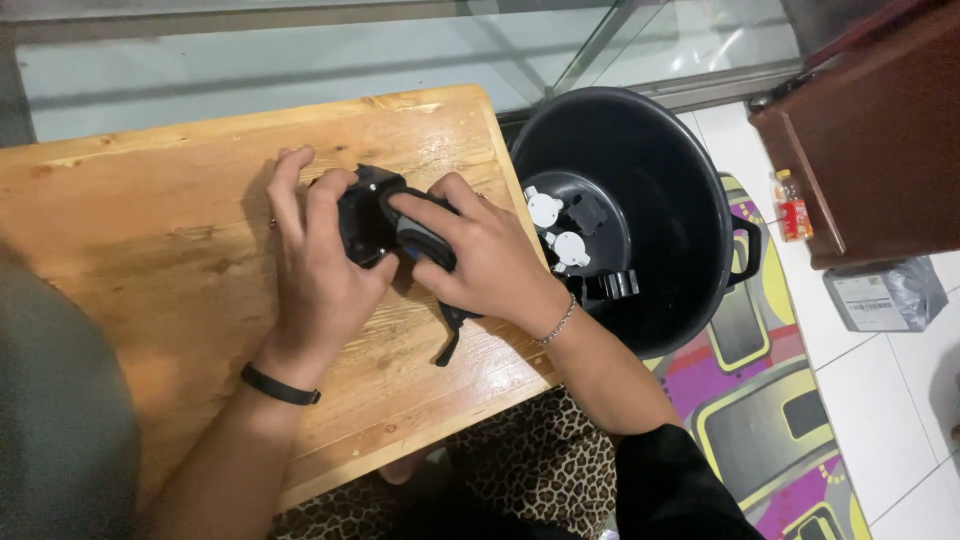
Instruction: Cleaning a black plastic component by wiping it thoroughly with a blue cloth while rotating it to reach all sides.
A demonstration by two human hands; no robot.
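Note:
My left hand [318, 262] grips a black plastic housing part [362, 222] over the wooden table [150, 220]. Against that same part my right hand [478, 255] presses a second black piece with a blue spot [420, 238]. A black arm or strap [450, 340] hangs down from under my right hand onto the table. On my left wrist sits a black band, and a thin bracelet circles my right wrist.
A large black bucket [690, 200] stands on the floor right of the table, holding black parts and white round caps [558, 230]. Beyond it are a brown cabinet [880, 130], a small bottle [792, 206], a grey parcel [885, 295] and a colourful mat [770, 400].

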